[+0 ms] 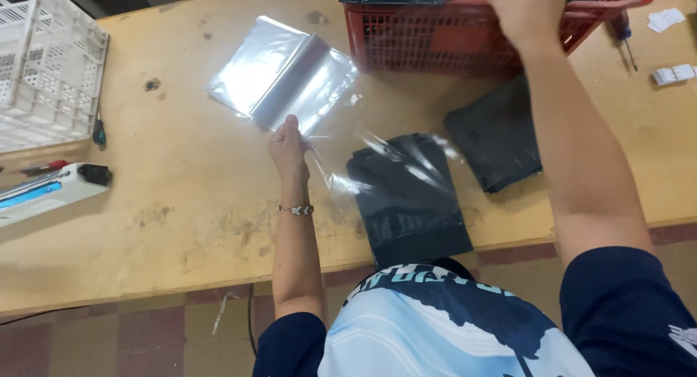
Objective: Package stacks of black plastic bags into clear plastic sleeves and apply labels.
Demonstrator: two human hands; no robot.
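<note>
left hand (288, 146) pinching clear plastic bag (284, 74) edge | right hand (524, 10) gripping red basket (465, 36) rim | bag thin, floppy, slippery

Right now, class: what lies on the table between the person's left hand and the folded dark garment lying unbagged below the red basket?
In the head view, between the left hand and the unbagged folded dark garment lies another folded dark garment in a clear plastic bag.
</note>
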